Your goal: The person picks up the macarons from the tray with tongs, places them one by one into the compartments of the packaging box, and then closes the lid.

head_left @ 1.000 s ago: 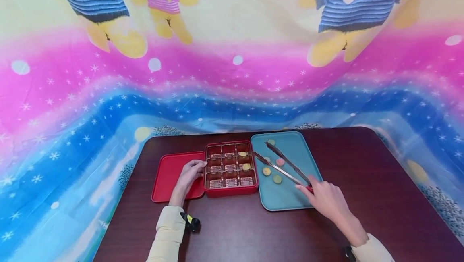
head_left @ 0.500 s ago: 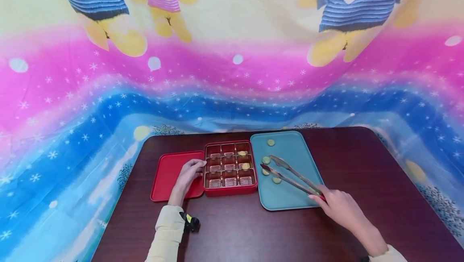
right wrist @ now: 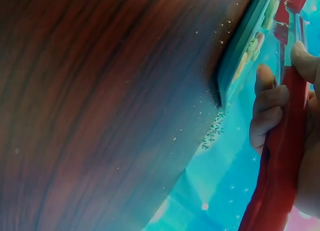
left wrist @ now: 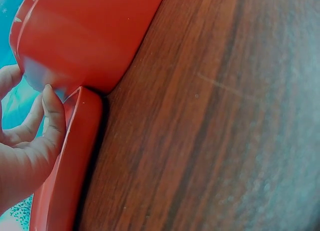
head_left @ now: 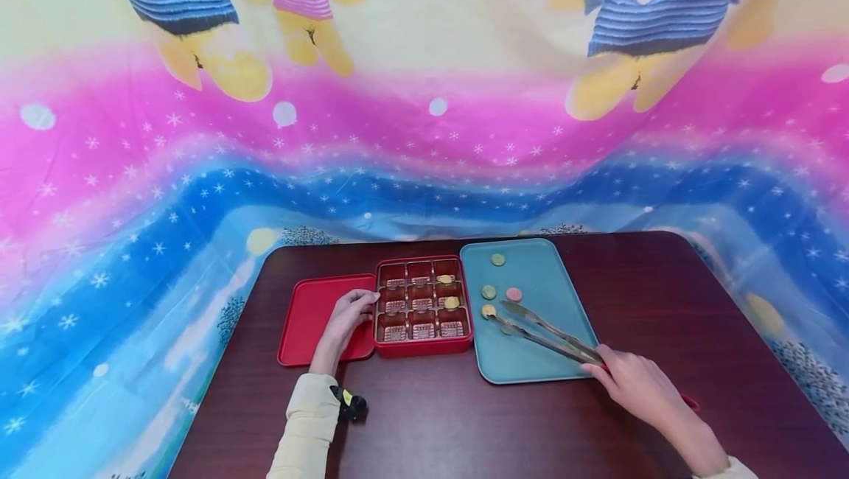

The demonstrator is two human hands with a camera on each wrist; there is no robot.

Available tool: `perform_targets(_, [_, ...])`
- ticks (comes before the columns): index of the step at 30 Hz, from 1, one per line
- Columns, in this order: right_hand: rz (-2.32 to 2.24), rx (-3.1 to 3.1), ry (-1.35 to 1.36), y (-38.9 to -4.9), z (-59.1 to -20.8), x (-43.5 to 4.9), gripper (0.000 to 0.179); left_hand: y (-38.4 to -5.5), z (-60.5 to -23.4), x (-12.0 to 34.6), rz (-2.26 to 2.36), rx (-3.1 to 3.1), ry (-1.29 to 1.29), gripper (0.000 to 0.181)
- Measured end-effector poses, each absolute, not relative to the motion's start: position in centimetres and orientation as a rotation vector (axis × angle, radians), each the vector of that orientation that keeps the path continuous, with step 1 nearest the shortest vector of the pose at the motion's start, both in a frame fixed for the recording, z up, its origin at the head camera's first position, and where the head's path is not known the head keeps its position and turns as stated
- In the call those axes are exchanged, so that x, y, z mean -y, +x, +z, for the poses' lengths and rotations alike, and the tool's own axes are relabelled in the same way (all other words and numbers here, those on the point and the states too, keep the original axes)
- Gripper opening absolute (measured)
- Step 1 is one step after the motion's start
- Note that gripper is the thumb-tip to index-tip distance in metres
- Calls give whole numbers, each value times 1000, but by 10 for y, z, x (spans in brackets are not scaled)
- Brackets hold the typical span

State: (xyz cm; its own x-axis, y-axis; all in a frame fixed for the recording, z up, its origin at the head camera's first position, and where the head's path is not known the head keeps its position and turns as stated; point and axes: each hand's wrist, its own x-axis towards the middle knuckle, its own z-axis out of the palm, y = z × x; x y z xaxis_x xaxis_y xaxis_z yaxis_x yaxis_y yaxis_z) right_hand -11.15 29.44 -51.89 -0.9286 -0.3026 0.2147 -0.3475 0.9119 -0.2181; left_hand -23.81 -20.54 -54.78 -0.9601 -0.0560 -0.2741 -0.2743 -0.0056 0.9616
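Left hand (head_left: pixel 345 323) pinches the side of the square red compartment box (head_left: pixel 424 347), probably so it won't slide. Right hand (head_left: pixel 640 389) is wrapped round red-handled metal tongs (right wrist: pixel 285 136) — arms apart, one tip at a small round yellow cookie (head_left: pixel 487 309) on the rectangular teal tray (head_left: pixel 524 366).

Box (head_left: pixel 424 348) between lid (head_left: pixel 310 323) and tray (head_left: pixel 552 284), seemingly against both

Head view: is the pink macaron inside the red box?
No, the pink macaron lies on the blue-green tray, right of the red box.
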Motion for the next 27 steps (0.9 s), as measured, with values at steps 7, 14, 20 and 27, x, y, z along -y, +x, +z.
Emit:
perform_targets(7, [402, 2926, 477, -110, -521, -298, 31, -237, -547, 205, 2086, -2107, -357, 41])
perform_targets(14, [381, 2934, 474, -107, -523, -301, 33, -237, -548, 204, 2082, -2123, -352, 40])
perform_targets(20, [374, 2938, 473, -106, -525, -305, 34, -238, -548, 205, 2076, -2127, -360, 40])
perform_targets(27, [359, 2836, 519, -105, -529, -309, 38, -238, -549, 204, 2078, -2139, -371, 38])
